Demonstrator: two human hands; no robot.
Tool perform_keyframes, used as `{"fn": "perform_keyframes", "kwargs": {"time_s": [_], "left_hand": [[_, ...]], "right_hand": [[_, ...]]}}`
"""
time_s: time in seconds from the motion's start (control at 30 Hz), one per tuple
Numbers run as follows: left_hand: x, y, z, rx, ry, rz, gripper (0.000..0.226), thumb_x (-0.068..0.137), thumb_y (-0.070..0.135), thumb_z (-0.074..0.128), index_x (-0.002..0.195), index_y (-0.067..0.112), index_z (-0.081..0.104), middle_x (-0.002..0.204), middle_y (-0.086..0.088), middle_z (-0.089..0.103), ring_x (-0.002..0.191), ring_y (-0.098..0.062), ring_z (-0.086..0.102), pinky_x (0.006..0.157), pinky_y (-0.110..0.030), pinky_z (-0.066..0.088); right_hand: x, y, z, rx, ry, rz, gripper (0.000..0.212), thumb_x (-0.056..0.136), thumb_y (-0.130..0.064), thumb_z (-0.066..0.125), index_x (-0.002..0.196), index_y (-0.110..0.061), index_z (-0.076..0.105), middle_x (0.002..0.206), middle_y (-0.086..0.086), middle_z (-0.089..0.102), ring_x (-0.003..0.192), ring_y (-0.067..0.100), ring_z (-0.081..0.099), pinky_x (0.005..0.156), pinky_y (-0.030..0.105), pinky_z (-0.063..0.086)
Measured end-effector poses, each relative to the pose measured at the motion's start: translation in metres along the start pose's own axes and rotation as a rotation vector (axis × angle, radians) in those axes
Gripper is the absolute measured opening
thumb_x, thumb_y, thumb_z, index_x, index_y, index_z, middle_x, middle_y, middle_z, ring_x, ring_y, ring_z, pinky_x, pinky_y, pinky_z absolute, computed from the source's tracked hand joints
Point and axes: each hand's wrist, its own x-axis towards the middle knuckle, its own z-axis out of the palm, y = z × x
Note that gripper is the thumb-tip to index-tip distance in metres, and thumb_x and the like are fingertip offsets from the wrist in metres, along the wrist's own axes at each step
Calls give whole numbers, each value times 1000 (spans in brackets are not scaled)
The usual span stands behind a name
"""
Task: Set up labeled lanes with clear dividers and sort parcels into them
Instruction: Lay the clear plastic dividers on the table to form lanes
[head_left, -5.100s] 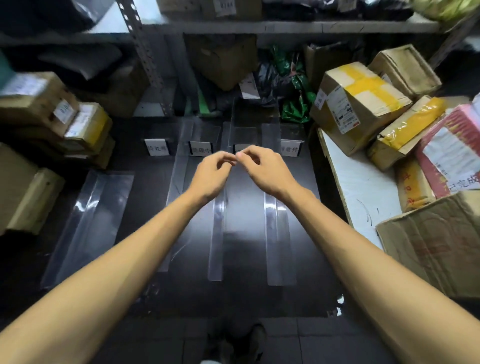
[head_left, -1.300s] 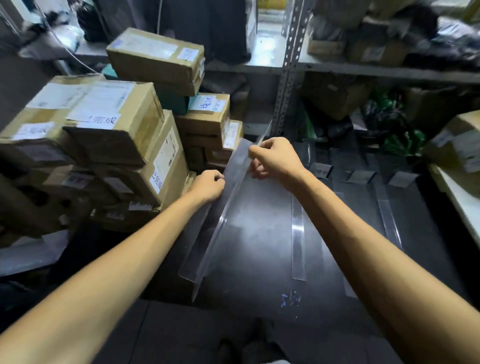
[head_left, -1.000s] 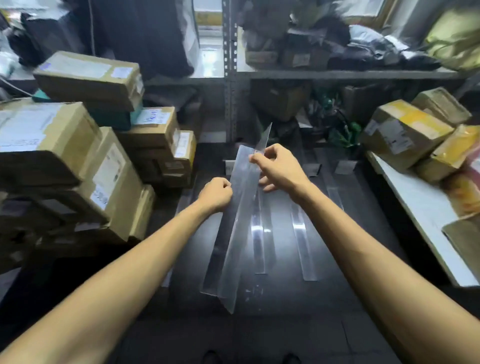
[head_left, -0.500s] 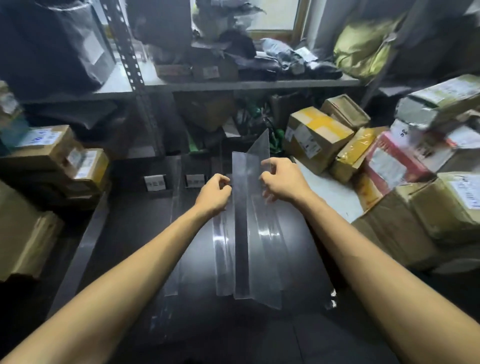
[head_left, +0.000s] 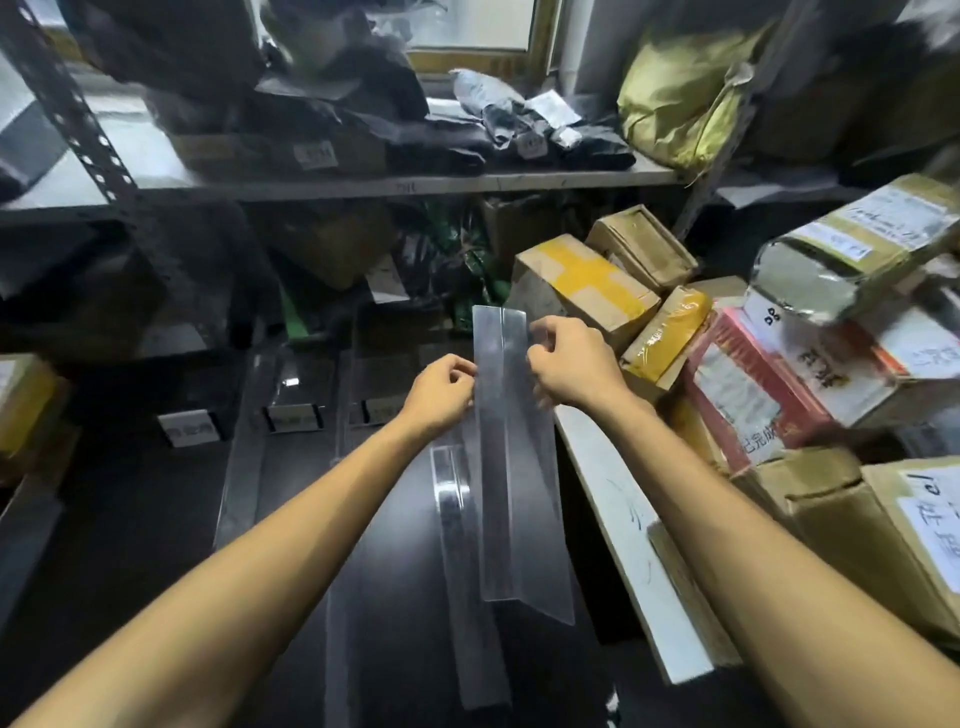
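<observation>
Over the right of the counter (head_left: 291, 509), my left hand (head_left: 441, 392) and right hand (head_left: 571, 369) each pinch an edge of the divider (head_left: 506, 467), held lengthwise so it can land parallel to the laid strip (head_left: 475, 660).

Divider (head_left: 511, 457): colourless and see-through, with pale grey glare streaks along its fold.
Floor (head_left: 156, 519) under the divider: glossy black with faint white reflections.
Label card (head_left: 189, 427), far left of the divider: white with blurred dark print.
Box (head_left: 582, 283), just right of the divider's far end: brown cardboard with yellow tape in a cross.
Parcel (head_left: 667, 332), right of the divider: brown, wrapped in shiny yellow tape.
Carton (head_left: 753, 384), further right: pink-red, with a white label and dark print.
Board (head_left: 618, 509), along the divider's right side: white with thin dark scribbles.
Bags (head_left: 467, 260), behind the divider: green and black.
Sack (head_left: 680, 88), above and right of the divider: olive-yellow.
</observation>
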Motion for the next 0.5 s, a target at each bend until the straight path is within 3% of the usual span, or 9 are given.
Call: {"fn": "perform_keyframes", "kwargs": {"time_s": [0.1,0.17,0.23,0.3,0.33,0.4,0.47,0.5], "left_hand": [[24,0,25,33,-77,-28,36,93,8,38,117,13,64,88,-3,67,76,-17,65,73,-40,57],[36,-5,38,87,-160,-42,41,94,5,35,125,9,62,103,-10,67,82,-23,63,78,-38,53],[47,-11,50,113,-237,-66,37,92,-2,33,108,10,64,103,-14,62,83,-24,56,76,-33,44],[56,-15,59,155,-276,-101,36,90,-6,31,79,23,50,94,-13,54,83,-21,49,74,-33,39],[62,-17,62,176,-289,-117,37,90,-6,31,76,26,45,96,-13,52,84,-20,49,75,-34,41],[75,-20,70,200,-320,-141,37,91,-6,32,99,17,60,111,-15,57,96,-24,56,86,-37,46],[84,-22,77,216,-336,-177,50,92,-4,32,137,9,51,134,-15,56,111,-26,58,91,-33,46],[89,-23,80,227,-345,-189,53,93,-4,32,142,9,46,140,-14,53,113,-24,57,87,-30,46]], "right_hand": [[32,13,-5,-58,-34,50,23,88,-19,48,105,-16,64,100,14,73,90,40,70,89,47,56],[49,22,0,-103,-62,81,10,89,-21,50,89,-19,59,100,14,72,95,40,68,86,36,52],[66,31,10,-153,-90,98,8,90,-19,51,84,-21,54,103,15,68,102,39,63,77,32,42],[80,39,22,-194,-129,108,4,92,-17,49,90,-18,53,112,17,66,109,40,60,76,34,38],[86,44,27,-210,-149,111,5,92,-16,49,93,-17,53,116,18,65,111,40,59,76,35,38],[99,53,35,-235,-163,118,13,92,-15,48,101,-13,58,120,19,64,113,41,58,77,37,39],[109,59,41,-246,-166,136,21,93,-14,48,110,-11,61,122,19,63,115,42,57,77,36,38],[115,62,44,-241,-167,146,23,92,-14,49,112,-10,61,123,19,63,115,42,57,76,36,37]]}}
